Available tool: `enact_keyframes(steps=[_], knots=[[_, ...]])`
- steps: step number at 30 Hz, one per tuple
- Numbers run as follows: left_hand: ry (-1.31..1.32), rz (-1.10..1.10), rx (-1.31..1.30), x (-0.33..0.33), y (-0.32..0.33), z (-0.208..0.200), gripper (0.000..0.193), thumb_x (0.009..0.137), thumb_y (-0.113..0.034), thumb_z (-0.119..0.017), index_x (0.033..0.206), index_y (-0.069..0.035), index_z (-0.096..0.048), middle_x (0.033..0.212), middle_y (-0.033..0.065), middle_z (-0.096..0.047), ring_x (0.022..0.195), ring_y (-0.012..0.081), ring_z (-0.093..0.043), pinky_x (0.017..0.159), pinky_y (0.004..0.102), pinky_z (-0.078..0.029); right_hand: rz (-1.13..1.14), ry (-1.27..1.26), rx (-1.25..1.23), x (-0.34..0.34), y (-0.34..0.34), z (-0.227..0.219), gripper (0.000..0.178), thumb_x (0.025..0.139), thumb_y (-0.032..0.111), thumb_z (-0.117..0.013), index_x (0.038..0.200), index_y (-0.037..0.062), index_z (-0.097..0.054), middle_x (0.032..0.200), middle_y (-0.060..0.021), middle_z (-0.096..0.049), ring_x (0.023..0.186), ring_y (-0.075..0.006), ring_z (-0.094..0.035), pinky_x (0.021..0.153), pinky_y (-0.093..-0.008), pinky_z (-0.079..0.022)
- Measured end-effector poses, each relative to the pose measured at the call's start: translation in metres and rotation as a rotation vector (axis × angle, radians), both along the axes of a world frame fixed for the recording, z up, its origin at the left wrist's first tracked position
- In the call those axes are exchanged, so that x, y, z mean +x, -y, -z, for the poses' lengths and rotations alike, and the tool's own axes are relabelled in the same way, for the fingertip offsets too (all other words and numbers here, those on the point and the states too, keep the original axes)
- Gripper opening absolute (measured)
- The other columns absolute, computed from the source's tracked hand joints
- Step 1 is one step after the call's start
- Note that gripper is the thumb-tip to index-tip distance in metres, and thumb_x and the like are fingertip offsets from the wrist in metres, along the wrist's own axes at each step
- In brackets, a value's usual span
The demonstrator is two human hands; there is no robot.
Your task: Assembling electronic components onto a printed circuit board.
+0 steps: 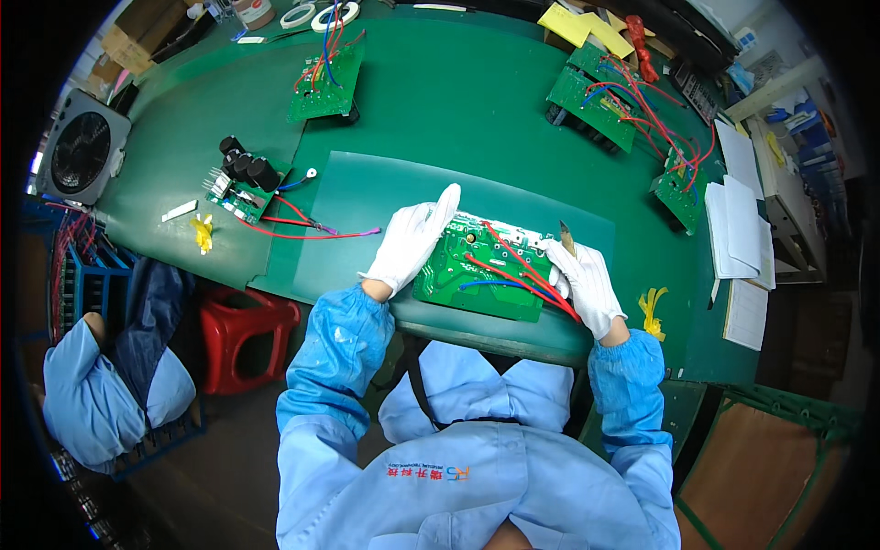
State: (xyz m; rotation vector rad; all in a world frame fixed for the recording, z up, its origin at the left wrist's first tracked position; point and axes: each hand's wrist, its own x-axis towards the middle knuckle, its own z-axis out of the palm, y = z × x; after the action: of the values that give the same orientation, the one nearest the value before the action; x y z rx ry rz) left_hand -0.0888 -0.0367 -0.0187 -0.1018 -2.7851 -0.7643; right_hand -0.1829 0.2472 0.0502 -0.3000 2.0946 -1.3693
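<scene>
A green circuit board point(467, 280) with red and blue wires lies in front of me on the green mat. White-gloved, my left hand point(412, 240) grips its left edge, thumb stretched out at the upper left corner. At the right edge is my right hand point(585, 280), also gloved in white. Its closed fingers hold a slim tan tool with a dark pointed tip point(567, 239), which looks like a small brush. The tip points up and away from the board. The wires run rightward under or beside my right hand, where their ends are hidden.
A board with black capacitors point(246, 179) lies to the left, its wires trailing toward my left hand. More wired boards stand at the far left point(330, 87), far right point(591, 105) and right point(676, 197). Papers point(741, 229) lie at the right edge. Another person point(119, 385) sits at left.
</scene>
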Motion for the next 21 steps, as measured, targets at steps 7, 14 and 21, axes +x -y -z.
enact_keyframes(steps=[7,14,21], knots=[[0.030,-0.007,0.024,-0.002,-0.001,0.002,0.064,0.100,-0.003,-0.049,0.160,-0.004,-0.028,0.101,0.0190,-0.062,0.091,0.0343,-0.060,0.085,0.0424,-0.049,-0.103,-0.259,0.158,-0.004,-0.006,-0.007,0.036,0.103,0.035,-0.059,0.096,0.0011,-0.068,0.076,-0.0086,-0.067,0.052,-0.0187,-0.055,0.054,-0.0338,-0.046],[0.311,-0.427,1.038,-0.008,-0.026,-0.041,0.051,0.110,-0.040,-0.046,0.121,0.004,-0.071,0.093,0.0167,-0.072,0.085,0.0209,-0.064,0.084,0.0340,-0.049,-0.232,-0.702,0.229,0.015,-0.018,0.000,0.019,0.099,0.014,-0.063,0.116,0.0068,-0.070,0.090,-0.0124,-0.068,0.075,-0.0282,-0.065,0.069,-0.0392,-0.053],[0.140,-0.419,1.265,-0.009,-0.050,-0.039,0.077,0.109,-0.059,-0.031,0.110,0.003,-0.077,0.098,0.0102,-0.076,0.086,0.0147,-0.068,0.087,0.0266,-0.053,-0.162,-0.952,0.276,0.001,-0.021,0.012,0.031,0.094,0.005,-0.066,0.125,0.0047,-0.067,0.114,-0.0156,-0.069,0.099,-0.0355,-0.069,0.085,-0.0434,-0.057]])
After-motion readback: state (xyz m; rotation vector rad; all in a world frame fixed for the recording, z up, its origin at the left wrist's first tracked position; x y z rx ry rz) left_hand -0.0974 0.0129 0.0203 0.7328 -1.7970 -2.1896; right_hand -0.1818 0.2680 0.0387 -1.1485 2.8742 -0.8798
